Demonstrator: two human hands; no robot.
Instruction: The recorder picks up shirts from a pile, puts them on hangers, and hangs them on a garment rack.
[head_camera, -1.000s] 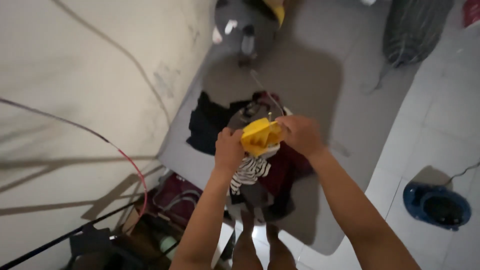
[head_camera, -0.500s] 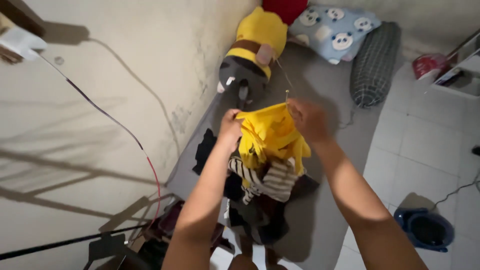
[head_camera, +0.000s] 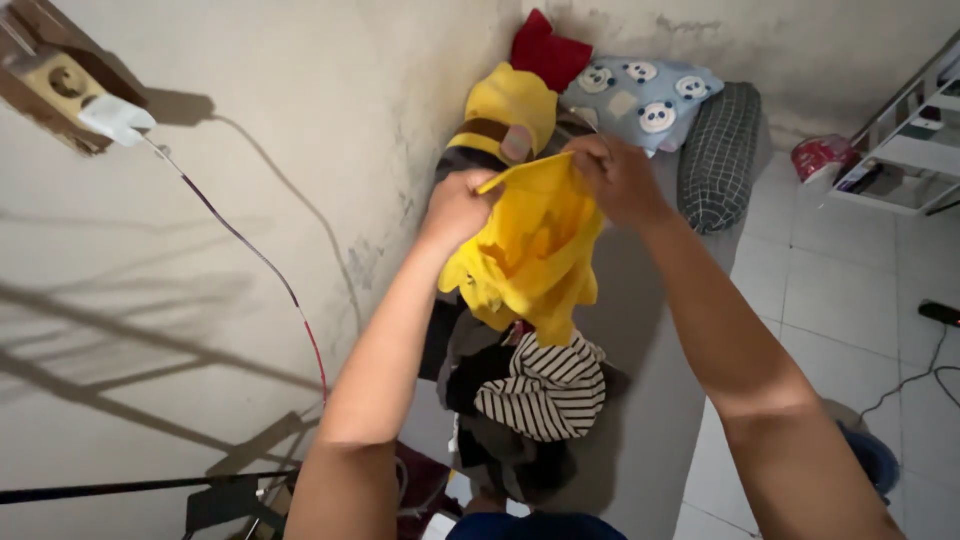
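A yellow garment hangs in the air between my two hands. My left hand grips its upper edge on the left side. My right hand pinches the same edge on the right, stretching it out. Below the garment lies a pile of clothes on a grey mattress, with a black-and-white striped piece on top and dark pieces under it.
At the mattress head sit a yellow plush toy, a panda-print pillow, a red cushion and a checked bolster. A plastered wall with a socket, charger and cable is left. White tiled floor and a shelf lie right.
Both hands have lifted the yellow garment up off the clothes pile and spread it out. The view has tilted up toward the head of the mattress.
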